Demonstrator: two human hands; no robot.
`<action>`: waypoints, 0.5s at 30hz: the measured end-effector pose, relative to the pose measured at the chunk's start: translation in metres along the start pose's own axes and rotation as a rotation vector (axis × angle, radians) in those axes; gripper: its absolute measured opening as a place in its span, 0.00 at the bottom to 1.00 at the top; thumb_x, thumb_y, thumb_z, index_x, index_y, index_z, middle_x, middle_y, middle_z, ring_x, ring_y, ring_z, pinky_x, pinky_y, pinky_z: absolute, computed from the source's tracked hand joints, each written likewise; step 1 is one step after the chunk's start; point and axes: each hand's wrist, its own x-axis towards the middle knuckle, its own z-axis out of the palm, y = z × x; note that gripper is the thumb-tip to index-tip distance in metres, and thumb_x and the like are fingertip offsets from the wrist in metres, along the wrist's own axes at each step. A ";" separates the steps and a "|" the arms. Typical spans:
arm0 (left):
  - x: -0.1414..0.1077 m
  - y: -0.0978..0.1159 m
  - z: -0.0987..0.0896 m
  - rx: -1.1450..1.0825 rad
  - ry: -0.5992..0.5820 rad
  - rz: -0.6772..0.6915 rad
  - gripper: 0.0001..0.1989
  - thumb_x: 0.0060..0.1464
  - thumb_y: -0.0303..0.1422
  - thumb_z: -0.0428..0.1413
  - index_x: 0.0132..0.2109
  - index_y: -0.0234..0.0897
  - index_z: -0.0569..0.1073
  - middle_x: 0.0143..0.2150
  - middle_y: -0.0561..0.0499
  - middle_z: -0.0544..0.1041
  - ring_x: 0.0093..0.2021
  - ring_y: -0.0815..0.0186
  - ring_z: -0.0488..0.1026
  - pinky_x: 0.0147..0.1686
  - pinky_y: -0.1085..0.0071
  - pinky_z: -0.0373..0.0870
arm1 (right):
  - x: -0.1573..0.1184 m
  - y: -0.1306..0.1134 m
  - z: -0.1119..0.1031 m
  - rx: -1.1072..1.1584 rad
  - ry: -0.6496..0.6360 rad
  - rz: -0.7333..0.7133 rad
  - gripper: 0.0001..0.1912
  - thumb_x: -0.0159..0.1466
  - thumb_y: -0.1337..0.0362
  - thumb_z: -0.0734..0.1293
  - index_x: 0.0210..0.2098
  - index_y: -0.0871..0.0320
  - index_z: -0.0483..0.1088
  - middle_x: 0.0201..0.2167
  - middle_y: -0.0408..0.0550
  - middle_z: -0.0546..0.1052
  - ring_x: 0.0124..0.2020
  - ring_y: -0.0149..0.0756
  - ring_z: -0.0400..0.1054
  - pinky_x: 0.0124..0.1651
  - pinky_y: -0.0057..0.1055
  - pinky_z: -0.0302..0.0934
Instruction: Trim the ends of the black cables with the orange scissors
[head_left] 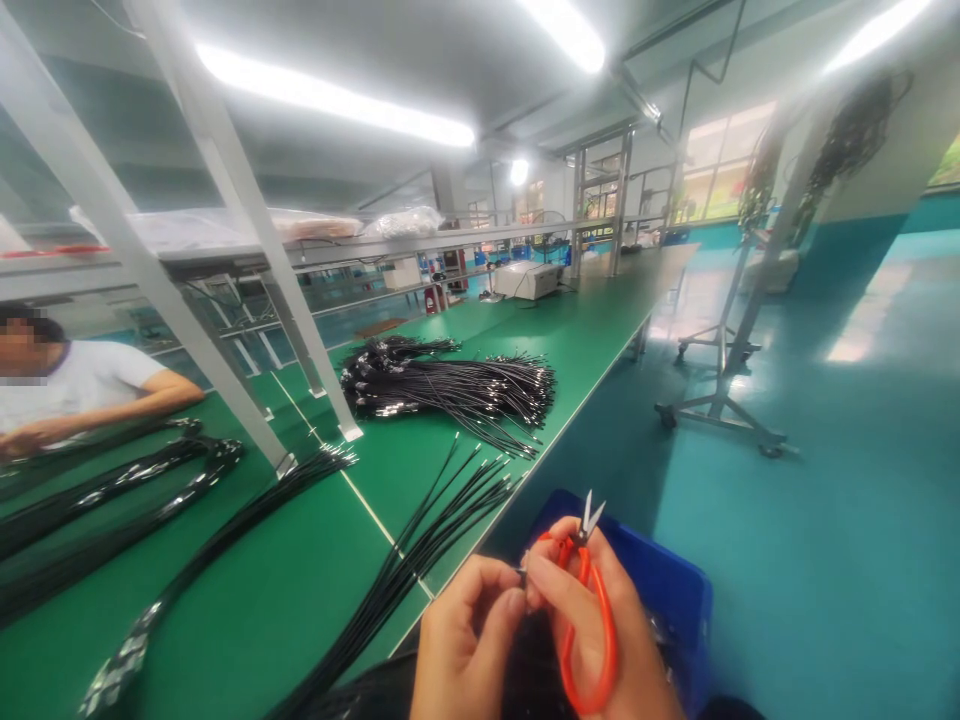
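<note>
My right hand (pixel 592 610) holds red-handled scissors (pixel 607 640), whose blades point up and stand slightly apart. Its thumb and forefinger meet the fingertips of my left hand (pixel 472 640). Between the two hands is a small dark piece (pixel 523 573), pinched by my left thumb and forefinger; its details are too small to make out. A loose bunch of black cables (pixel 420 560) lies on the green table (pixel 300 600) just left of my hands, running down toward my lap.
Beyond lies a big pile of black cables (pixel 457 385). More cable bundles (pixel 225 540) stretch across the left, near a seated person (pixel 97 385). White posts (pixel 247 230) rise from the table. A blue bin (pixel 690 590) sits below my right hand; a wheeled stand (pixel 720 400) is at right.
</note>
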 end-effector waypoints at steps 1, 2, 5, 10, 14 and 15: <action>0.001 0.001 -0.001 -0.014 0.001 -0.017 0.13 0.51 0.41 0.59 0.29 0.35 0.73 0.25 0.52 0.76 0.26 0.68 0.68 0.27 0.75 0.64 | 0.001 0.002 -0.003 -0.045 0.000 0.000 0.17 0.48 0.58 0.76 0.33 0.53 0.66 0.23 0.39 0.71 0.23 0.32 0.65 0.28 0.28 0.63; 0.001 0.002 -0.002 -0.028 0.002 -0.039 0.14 0.50 0.42 0.60 0.29 0.35 0.73 0.24 0.52 0.75 0.24 0.69 0.67 0.25 0.76 0.63 | 0.002 0.003 -0.006 -0.101 0.010 -0.006 0.16 0.49 0.59 0.75 0.33 0.53 0.66 0.22 0.38 0.71 0.21 0.30 0.63 0.25 0.26 0.61; 0.004 0.001 -0.004 -0.058 0.007 -0.087 0.16 0.47 0.45 0.62 0.28 0.35 0.73 0.22 0.55 0.72 0.21 0.73 0.62 0.22 0.78 0.60 | 0.003 0.006 -0.015 -0.279 0.059 -0.118 0.12 0.52 0.65 0.72 0.33 0.52 0.66 0.24 0.38 0.71 0.21 0.29 0.63 0.24 0.25 0.58; 0.005 -0.002 -0.004 -0.101 -0.021 -0.099 0.18 0.46 0.46 0.62 0.27 0.34 0.72 0.20 0.57 0.68 0.20 0.73 0.59 0.21 0.79 0.57 | 0.001 0.008 -0.016 -0.557 -0.024 -0.437 0.08 0.54 0.68 0.69 0.33 0.51 0.71 0.28 0.42 0.76 0.28 0.36 0.71 0.33 0.30 0.63; 0.002 0.003 -0.002 -0.121 -0.020 -0.099 0.15 0.45 0.42 0.63 0.28 0.34 0.73 0.21 0.56 0.70 0.21 0.72 0.62 0.22 0.78 0.59 | 0.002 0.012 -0.015 -0.686 -0.019 -0.606 0.07 0.55 0.69 0.68 0.29 0.49 0.69 0.23 0.40 0.76 0.22 0.36 0.70 0.28 0.30 0.61; 0.001 0.004 -0.001 -0.129 -0.017 -0.088 0.14 0.45 0.41 0.63 0.28 0.34 0.73 0.22 0.55 0.72 0.23 0.71 0.64 0.23 0.77 0.61 | 0.003 0.014 -0.016 -0.703 -0.011 -0.688 0.08 0.55 0.70 0.68 0.29 0.48 0.70 0.23 0.40 0.76 0.22 0.36 0.69 0.27 0.31 0.61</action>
